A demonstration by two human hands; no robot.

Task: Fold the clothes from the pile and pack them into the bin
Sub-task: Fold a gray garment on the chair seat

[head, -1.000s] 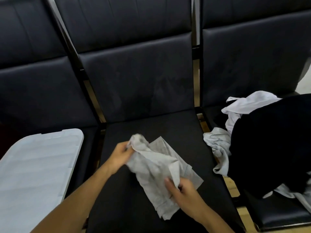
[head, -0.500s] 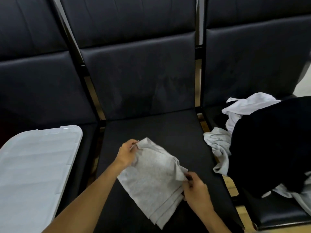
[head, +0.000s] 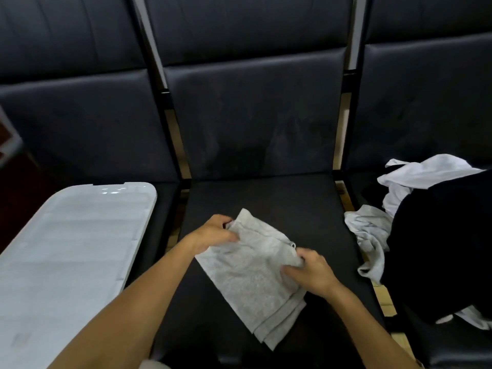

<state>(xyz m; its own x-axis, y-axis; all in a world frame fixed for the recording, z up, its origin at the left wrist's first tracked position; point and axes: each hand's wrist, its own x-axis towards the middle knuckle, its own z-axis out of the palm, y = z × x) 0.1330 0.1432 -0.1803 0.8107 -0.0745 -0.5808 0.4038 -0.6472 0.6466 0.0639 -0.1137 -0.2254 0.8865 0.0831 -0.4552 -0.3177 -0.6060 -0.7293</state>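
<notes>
From the head camera, a folded grey garment point(head: 253, 272) lies on the middle black seat point(head: 279, 198), the left hand point(head: 215, 231) in a pinching grip on its far left corner and the right hand point(head: 311, 271) clutching its right edge, between the lidded white bin point(head: 66, 257) and the clothes pile point(head: 426, 222).

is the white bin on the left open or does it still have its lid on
Lid on. The white bin shows only a flat ribbed lid across its top; no inside is visible and no clothes are in it.
</notes>
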